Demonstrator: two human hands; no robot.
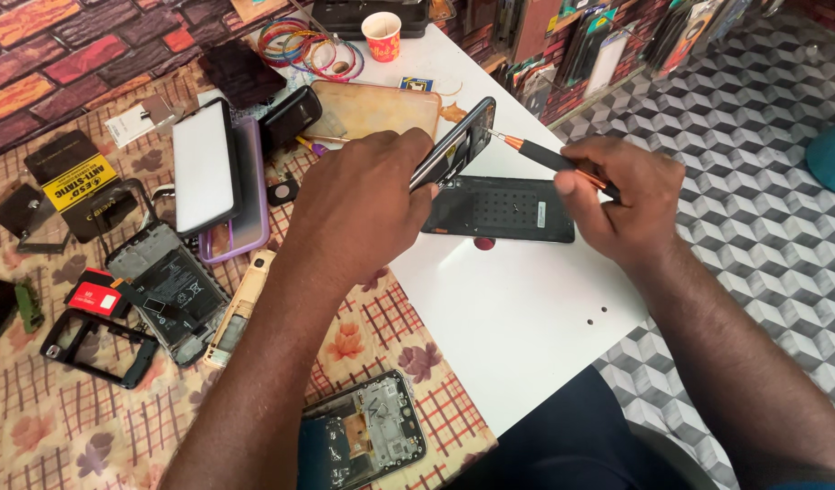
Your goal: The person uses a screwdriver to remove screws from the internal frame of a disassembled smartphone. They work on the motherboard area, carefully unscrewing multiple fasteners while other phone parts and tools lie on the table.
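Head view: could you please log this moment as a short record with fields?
Left hand: left hand holds a dark phone tilted up on edge
Right hand: right hand grips a black and orange screwdriver, tip at the phone's upper edge
Beneath: flat black panel on the white table
Near left: white-faced phone, opened phone body on a floral cloth
Far end: paper cup, coloured bangles

This is a small phone repair shop. Opened phones (168,295), a bare phone frame (98,345) and loose phone cases (245,195) crowd the white worktable (517,318), while packaged accessories (608,45) hang along the wall behind it.
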